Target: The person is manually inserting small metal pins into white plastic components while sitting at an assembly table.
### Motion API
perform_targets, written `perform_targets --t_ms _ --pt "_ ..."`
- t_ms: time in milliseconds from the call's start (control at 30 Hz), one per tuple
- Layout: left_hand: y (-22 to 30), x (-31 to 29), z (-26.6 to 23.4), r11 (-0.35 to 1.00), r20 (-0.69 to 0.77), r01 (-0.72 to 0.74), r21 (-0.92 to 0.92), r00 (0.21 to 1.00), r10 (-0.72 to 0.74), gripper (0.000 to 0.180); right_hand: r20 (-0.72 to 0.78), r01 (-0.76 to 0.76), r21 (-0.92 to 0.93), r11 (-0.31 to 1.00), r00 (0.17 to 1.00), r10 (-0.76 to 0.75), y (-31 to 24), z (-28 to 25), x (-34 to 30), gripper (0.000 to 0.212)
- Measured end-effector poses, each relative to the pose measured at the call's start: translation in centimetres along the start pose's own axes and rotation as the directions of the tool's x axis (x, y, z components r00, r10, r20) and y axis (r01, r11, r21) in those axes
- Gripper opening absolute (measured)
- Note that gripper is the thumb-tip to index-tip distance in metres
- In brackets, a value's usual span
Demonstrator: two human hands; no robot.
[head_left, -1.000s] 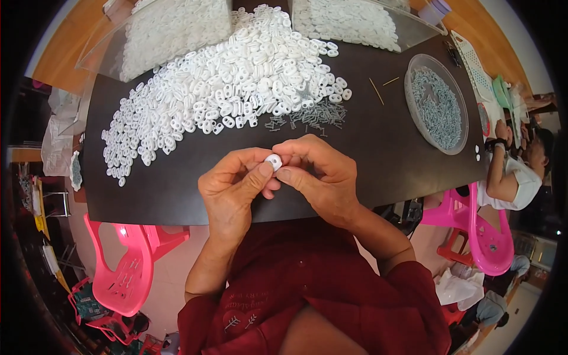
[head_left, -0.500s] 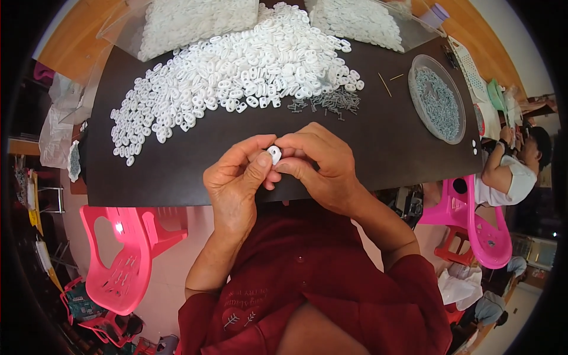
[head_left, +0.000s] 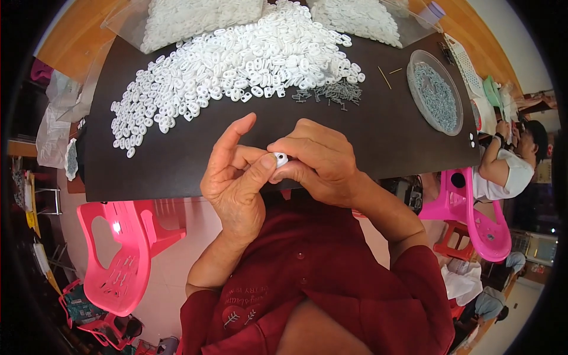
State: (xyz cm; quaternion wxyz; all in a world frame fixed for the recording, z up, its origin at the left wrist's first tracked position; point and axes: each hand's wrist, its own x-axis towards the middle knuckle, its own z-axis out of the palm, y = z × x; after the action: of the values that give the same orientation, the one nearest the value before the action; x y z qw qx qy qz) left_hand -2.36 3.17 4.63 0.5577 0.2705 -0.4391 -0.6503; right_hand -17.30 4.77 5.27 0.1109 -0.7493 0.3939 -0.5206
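Between my two hands is a small white plastic piece with a dark round hole in it. My left hand pinches its left side with the thumb, the index finger raised away from it. From the other side, the thumb and bent fingers of my right hand grip the same piece. Beyond my hands spreads a big heap of white oval two-hole plastic pieces. A little pile of grey screws lies at the heap's near right edge.
A round clear tub of small grey-blue screws stands on the dark table. Bags of white pieces sit in the clear bins behind. Two thin sticks lie near the tub. Pink chairs flank me; another person sits at right.
My left index finger has lifted off the white piece and now points up. The piece has turned a little and shifted slightly right, still held between both hands.
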Motion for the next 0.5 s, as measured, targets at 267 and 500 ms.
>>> perform_targets --t_ms 267,500 --pt "-0.2 -0.2 -0.9 0.999 -0.049 -0.026 -0.042 0.999 0.024 0.047 -0.035 0.007 -0.096 0.995 0.999 -0.011 -0.3 1.6 0.1 0.027" --pt "0.5 0.0 -1.5 0.999 -0.032 -0.013 0.053 0.999 0.015 0.041 0.105 -0.105 0.051 0.993 0.990 0.100 0.1 1.3 0.8 0.032"
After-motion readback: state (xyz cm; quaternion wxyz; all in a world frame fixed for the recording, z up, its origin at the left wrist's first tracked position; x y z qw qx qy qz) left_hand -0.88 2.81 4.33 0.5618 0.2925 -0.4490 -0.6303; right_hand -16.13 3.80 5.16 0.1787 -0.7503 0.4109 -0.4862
